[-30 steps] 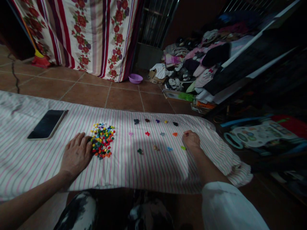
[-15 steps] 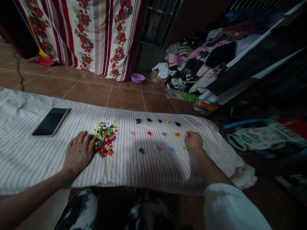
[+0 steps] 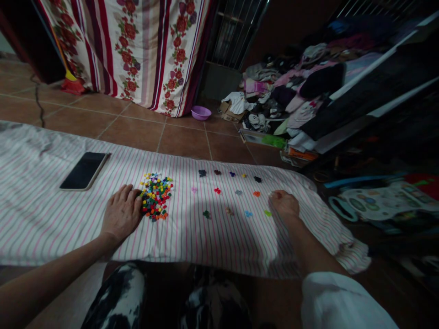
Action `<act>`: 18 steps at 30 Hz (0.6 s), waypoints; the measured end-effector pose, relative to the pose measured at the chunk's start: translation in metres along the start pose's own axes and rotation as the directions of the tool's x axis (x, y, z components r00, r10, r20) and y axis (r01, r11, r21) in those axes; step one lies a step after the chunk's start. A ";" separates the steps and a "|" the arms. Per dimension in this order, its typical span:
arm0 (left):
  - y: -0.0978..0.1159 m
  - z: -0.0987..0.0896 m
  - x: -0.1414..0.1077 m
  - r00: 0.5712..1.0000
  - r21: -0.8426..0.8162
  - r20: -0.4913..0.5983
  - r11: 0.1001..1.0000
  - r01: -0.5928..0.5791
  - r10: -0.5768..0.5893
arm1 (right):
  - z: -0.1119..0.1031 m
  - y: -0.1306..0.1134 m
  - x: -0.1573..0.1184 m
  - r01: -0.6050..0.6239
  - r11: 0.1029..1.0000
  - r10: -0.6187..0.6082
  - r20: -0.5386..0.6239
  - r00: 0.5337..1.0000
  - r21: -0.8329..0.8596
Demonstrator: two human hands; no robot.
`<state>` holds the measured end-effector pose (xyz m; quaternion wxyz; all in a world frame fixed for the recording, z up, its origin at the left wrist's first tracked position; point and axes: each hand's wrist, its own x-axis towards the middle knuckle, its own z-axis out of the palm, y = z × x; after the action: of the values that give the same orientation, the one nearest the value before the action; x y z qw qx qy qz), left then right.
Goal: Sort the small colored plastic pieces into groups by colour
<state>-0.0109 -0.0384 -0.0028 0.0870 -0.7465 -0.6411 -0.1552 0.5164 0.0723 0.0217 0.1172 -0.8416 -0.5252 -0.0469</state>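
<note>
My left hand [image 3: 122, 212] lies flat on the striped cloth [image 3: 185, 242], fingers stretched out, its thumb side against a loose pile of small multicoloured cubes [image 3: 157, 196]. Right of the pile, small single-colour clusters lie in three rows. Beside the right end of these rows is my right hand [image 3: 285, 203], its fingers curled and pressed together. Whatever lies in them is hidden or too small to name. The orange cluster [image 3: 257, 194] and the lime-green cluster [image 3: 267, 213] are closest to it. A red cluster [image 3: 217, 191] and a dark green cluster [image 3: 206, 214] lie further left.
A smartphone [image 3: 84, 171] rests on the cloth at the left. Beyond the cloth's far edge are a tiled floor, a flowered curtain [image 3: 147, 55], a purple basin [image 3: 200, 113] and a heap of clothes [image 3: 288, 87]. A white plastic toy-like panel [image 3: 370, 201] stands at the right.
The whole view has shifted slightly, moving the scene to the right. My right hand sits a little further from the orange cluster, fingers still closed. My left hand stays beside the pile.
</note>
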 end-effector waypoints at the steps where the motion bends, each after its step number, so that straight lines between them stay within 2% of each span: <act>1: 0.000 0.000 0.000 1.000 -0.003 -0.002 1.000 -0.003 0.003 | -0.002 -0.002 -0.001 -0.004 1.000 0.004 -0.016 1.000 0.004; 4: 0.001 0.000 0.001 1.000 -0.023 -0.011 1.000 0.015 -0.015 | -0.007 -0.012 -0.005 0.020 0.999 -0.018 -0.062 0.998 0.026; 8: 0.002 -0.001 0.001 0.999 -0.022 -0.007 0.999 0.047 -0.047 | -0.011 -0.037 -0.012 0.113 0.991 -0.104 -0.102 0.989 0.077; 13: 0.003 -0.002 0.002 0.999 -0.019 -0.001 0.999 0.033 -0.033 | -0.012 -0.080 -0.026 0.213 0.964 -0.190 -0.146 0.971 0.158; 18: 0.002 -0.001 0.002 0.997 -0.018 0.026 0.997 0.080 -0.079 | -0.012 -0.129 -0.050 0.402 0.878 -0.361 -0.193 0.912 0.259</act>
<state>-0.0088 -0.0369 -0.0008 0.0656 -0.7232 -0.6698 -0.1550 0.3796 0.0796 0.0420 0.2652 -0.6892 -0.6725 -0.0492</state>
